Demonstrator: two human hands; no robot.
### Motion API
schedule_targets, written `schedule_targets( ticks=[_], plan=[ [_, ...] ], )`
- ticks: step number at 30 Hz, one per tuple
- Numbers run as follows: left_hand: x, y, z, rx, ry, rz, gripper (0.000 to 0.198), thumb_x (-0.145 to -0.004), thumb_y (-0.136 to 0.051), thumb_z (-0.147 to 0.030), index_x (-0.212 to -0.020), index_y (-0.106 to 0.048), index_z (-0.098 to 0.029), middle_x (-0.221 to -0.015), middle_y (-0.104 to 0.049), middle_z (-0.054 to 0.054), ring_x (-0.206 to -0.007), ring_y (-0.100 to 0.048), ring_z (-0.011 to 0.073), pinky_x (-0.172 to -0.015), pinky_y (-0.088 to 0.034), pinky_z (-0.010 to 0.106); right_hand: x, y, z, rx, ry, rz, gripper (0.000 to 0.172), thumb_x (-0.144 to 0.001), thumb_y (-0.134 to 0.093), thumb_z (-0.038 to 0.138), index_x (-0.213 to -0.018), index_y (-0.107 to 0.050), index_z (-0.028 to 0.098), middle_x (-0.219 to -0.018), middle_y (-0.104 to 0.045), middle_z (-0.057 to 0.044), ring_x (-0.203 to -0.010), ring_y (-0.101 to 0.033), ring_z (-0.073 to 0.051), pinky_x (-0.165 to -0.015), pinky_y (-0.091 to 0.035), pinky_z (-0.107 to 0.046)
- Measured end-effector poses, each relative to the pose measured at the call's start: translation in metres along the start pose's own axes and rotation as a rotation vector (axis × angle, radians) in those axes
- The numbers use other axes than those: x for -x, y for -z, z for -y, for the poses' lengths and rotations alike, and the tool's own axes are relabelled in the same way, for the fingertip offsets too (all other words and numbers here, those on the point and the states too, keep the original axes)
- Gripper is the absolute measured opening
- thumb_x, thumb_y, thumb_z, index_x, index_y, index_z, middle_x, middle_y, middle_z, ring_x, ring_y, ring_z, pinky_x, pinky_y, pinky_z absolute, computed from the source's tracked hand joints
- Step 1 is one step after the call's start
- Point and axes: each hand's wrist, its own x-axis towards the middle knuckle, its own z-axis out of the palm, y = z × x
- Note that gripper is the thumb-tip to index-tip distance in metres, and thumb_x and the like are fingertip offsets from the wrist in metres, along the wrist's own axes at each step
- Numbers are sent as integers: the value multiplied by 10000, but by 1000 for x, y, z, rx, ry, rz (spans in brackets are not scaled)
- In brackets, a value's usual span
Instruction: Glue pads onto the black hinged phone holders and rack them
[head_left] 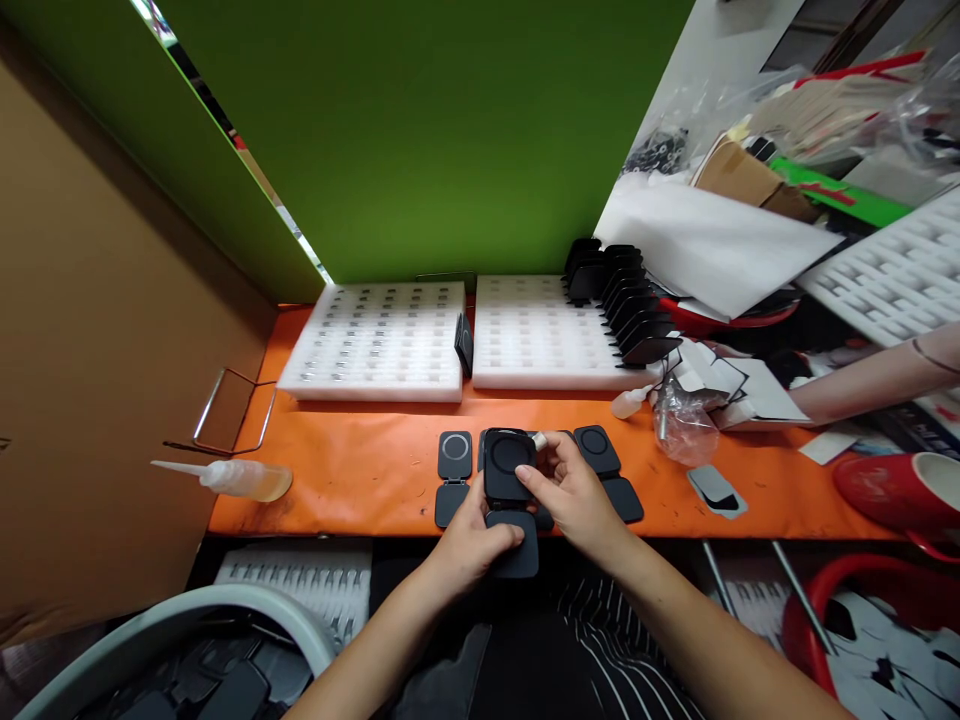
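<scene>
A dark folding wireless charger [511, 470], hinged open into two square panels, is held over the front edge of the orange table. My left hand [472, 540] grips it around the hinge, thumb lying on the lower panel. At the upper panel's right edge is my right hand [574, 495], thumb on the ringed face and fingers curled. A small white piece [539, 441] shows at its index fingertip; whether it is a finger cover or a scrap I cannot tell. Similar chargers lie open to the left [454, 455] and right [597, 450], others partly hidden behind my hands.
Two white foam racks [375, 385] [544, 378] stand at the back, the right one bearing several upright black panels [637, 320]. A dropper bottle [244, 480] lies left, a smaller one [628, 402] right. A red mug [877, 490] and a grey-rimmed tub [225, 597] are nearby.
</scene>
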Motion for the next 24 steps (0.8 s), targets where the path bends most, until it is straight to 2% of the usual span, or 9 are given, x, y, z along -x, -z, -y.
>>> schedule_targets(
  ticks=[14, 19, 24],
  plan=[
    [1, 1, 5, -16, -37, 33, 616, -599, -574, -104, -1181, -403, -208, -906, -599, -2, -718, -545, 116, -579, -428, 201, 4, -1, 1, 105, 39, -25, 237, -819, -560, 355, -1001, -451, 249, -842, -559, -7, -730, -578, -150, -523, -517, -238],
    [2, 0, 5, -14, -39, 46, 603, -615, -583, -115, -1183, -396, -198, -935, -596, 9, -728, -543, 121, -583, -444, 206, 4, -1, -2, 144, 97, -38, 209, -827, -552, 318, -995, -458, 238, -848, -571, -14, -763, -573, -152, -631, -505, -272],
    [2, 0, 8, -47, -50, 4, 680, -616, -572, -112, -1255, -359, -202, -999, -608, 29, -753, -555, 134, -593, -454, 212, 3, -2, -4, 153, 123, -39, 194, -828, -544, 304, -988, -457, 238, -857, -578, -18, -802, -575, -164, -700, -487, -298]
  ],
)
